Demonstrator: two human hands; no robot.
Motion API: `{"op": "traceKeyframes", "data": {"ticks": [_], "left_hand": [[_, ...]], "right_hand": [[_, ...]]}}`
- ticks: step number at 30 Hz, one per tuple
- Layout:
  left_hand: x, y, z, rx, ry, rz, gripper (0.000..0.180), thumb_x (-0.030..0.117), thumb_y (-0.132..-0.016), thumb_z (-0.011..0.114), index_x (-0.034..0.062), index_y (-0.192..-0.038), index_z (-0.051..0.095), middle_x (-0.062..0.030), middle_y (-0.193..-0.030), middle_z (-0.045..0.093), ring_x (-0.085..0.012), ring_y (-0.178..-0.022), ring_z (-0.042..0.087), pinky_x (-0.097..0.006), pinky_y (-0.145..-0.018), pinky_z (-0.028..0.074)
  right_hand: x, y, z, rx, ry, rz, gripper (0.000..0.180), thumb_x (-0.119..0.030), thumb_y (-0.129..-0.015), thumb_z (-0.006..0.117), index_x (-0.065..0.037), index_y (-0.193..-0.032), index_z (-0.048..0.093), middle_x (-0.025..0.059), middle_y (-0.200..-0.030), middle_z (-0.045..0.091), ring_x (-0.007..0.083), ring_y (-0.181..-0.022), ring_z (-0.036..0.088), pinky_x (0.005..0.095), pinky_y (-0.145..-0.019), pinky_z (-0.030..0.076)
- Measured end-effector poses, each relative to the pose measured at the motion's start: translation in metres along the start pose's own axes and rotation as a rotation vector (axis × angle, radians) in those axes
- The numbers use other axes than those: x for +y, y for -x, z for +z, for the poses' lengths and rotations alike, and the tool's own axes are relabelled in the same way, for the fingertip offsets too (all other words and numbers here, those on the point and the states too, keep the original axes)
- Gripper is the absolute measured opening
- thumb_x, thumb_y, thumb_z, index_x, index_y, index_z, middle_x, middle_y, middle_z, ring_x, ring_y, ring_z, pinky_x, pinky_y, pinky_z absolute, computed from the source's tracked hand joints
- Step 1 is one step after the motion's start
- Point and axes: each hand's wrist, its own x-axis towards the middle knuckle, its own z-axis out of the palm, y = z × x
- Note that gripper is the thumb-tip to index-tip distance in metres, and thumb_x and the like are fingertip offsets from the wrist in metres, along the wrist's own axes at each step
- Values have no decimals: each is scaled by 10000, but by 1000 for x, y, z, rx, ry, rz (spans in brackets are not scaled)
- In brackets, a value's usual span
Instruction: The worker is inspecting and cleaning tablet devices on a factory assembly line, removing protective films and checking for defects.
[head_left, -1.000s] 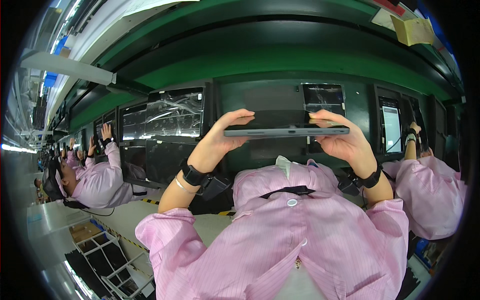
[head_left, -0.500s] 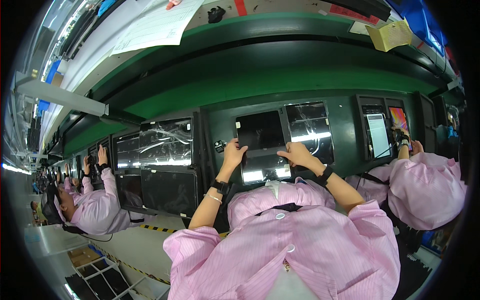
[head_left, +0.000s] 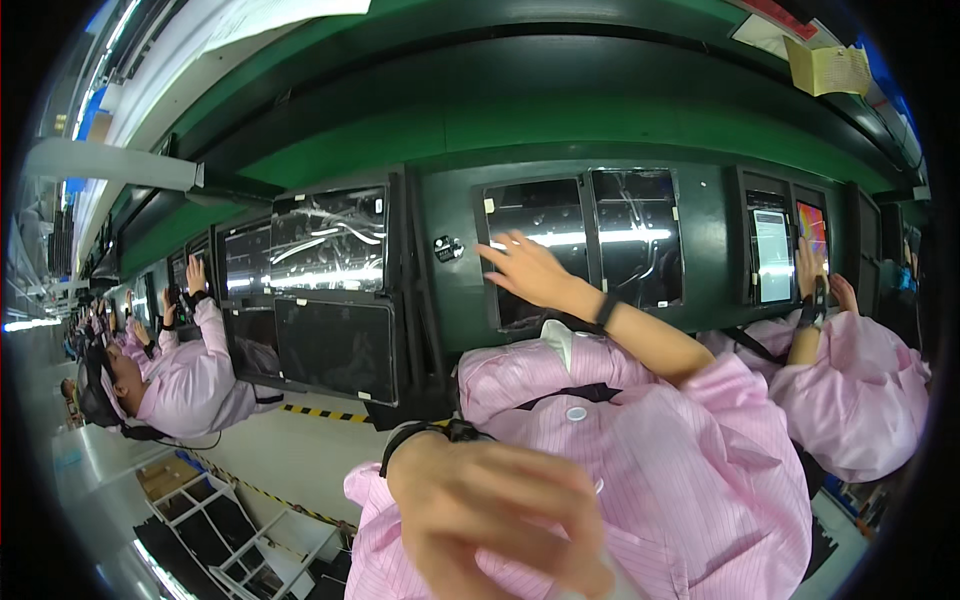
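Head view, one entry per item as I read it from the feed.

Right hand (head_left: 525,272): open, fingers spread, palm laid flat against a dark glossy panel (head_left: 535,250) set in the green line frame (head_left: 450,130), near the panel's lower left corner.

Left hand (head_left: 490,520): close to the lens at the lower edge, blurred, fingers loosely curled; I cannot tell whether it grips anything.

Neighbouring panel (head_left: 637,235): just beside, on the right.

Co-workers in pink coats (head_left: 190,385): at the frame's left and right ends.

Green line frame (head_left: 560,110), yellow note (head_left: 826,68), neighbouring pink-smocked workers (head_left: 195,385), white rack (head_left: 245,530).
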Motion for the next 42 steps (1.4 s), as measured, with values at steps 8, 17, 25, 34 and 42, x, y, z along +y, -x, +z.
{"op": "traceKeyframes", "data": {"ticks": [8,17,25,34,42], "left_hand": [[3,-13,24,171,50,231,145,193,-857,604,215,-995,641,-65,-780,612,-156,-587,479,-232,-466,374],[-4,-10,31,517,-83,149,132,196,-820,644,182,-951,636,-33,-726,598,-161,-643,494,-231,-476,362],[-39,-2,27,431,159,-108,178,176,-785,671,166,-957,624,-57,-662,584,-140,-479,452,-205,-386,318],[-114,108,-36,808,-816,-754,155,169,-864,521,17,-898,515,-101,-923,557,-222,-821,542,-324,-700,462],[-218,235,-88,726,-1167,-1365,827,417,-724,717,-58,-1263,307,-279,-1127,419,-332,-1041,448,-392,-912,361]], "right_hand": [[-11,-51,92,2,23,24,533,-173,-842,552,-109,-1335,360,166,-1248,460,307,-959,538,377,-829,454],[-8,-46,110,120,9,33,558,-208,-850,549,-53,-1341,332,142,-1284,442,261,-969,535,353,-857,436],[5,-39,110,210,-15,89,567,-223,-845,555,-102,-1352,330,132,-1256,460,253,-997,522,344,-860,434],[18,24,-8,675,-118,329,265,-98,-748,595,-84,-1013,588,85,-1049,574,320,-1051,474,433,-865,395],[134,224,-68,684,-101,1297,627,-418,-698,726,47,-1076,540,186,-1001,572,270,-906,552,345,-808,430]]}}
